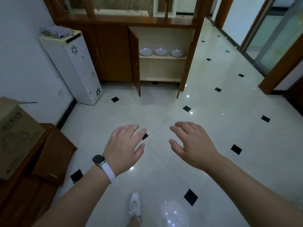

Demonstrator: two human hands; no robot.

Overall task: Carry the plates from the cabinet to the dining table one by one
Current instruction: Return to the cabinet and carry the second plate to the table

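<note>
Head view: both hands out front and empty, left hand point(124, 145) and right hand point(191, 143) spread with fingers loose over the tiled floor point(164, 108). Up at twelve o'clock the cabinet point(162, 46) stands with doors open, and three white plates point(160, 51) sit side by side on its upper shelf. They look like glazed ceramic: stiff, breakable, probably slick. Best bet is a grip under the rim at three and nine o'clock, one plate only.

Bare forearms, a dark-faced watch point(99, 159) on a white strap, seemingly a white shoe point(135, 204).
</note>
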